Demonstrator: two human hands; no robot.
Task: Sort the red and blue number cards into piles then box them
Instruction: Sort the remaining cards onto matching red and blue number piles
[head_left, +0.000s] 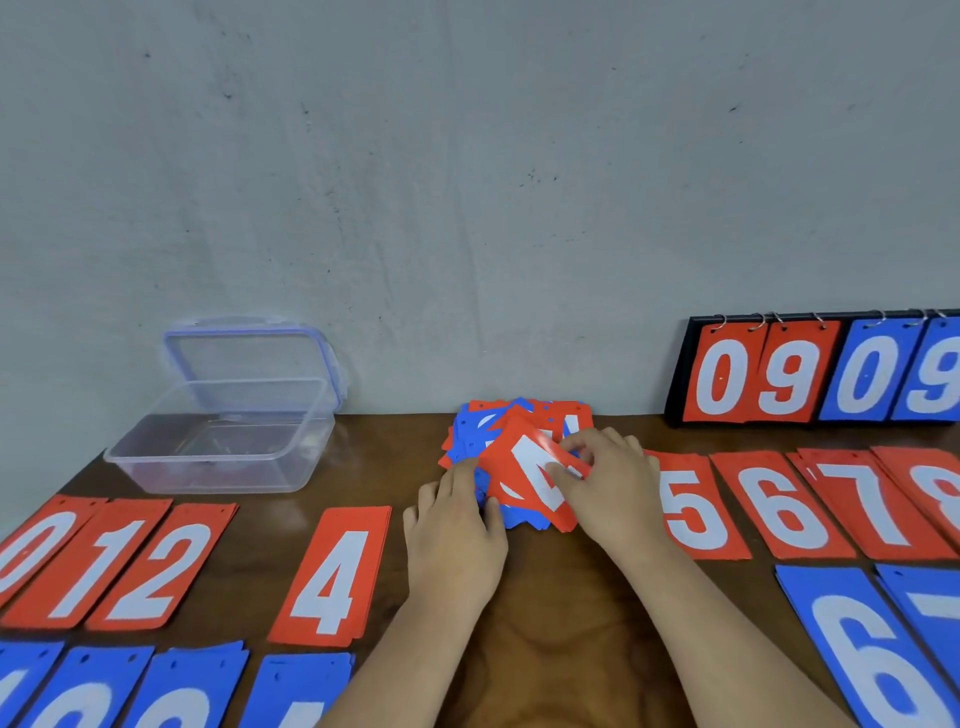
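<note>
Along the near edge of the desk (561, 597), blue piles (187, 691) are laid at the left, and a blue 6 pile (862, 649) lies at the right with another just beside it. Behind them a row of red piles is set out: 0, 1, 2 and 4 (332, 577) at the left and 5 (696, 509), 6, 7 and 8 at the right.

Both forearms cross the bare middle of the desk between these rows.

The left hand (457, 514) is placed against the left edge of the heap (467, 431), a mixed stack of red and blue cards. Its fingers are curled there, but it cannot be told whether the grip is clamped. The grip of the right hand (608, 483) is pinched on a tilted red card (530, 467) lying on top of the heap. The card's digit is partly hidden by the fingers, and the near part of the heap is covered by both hands.

At far left the clear box (218, 441) stands open, well apart from the heap, with its lid (249, 353) propped upright behind it against the wall (467, 182). At far right a scoreboard (810, 374) reading 09 in red and 09 in blue is leaned on the wall.
</note>
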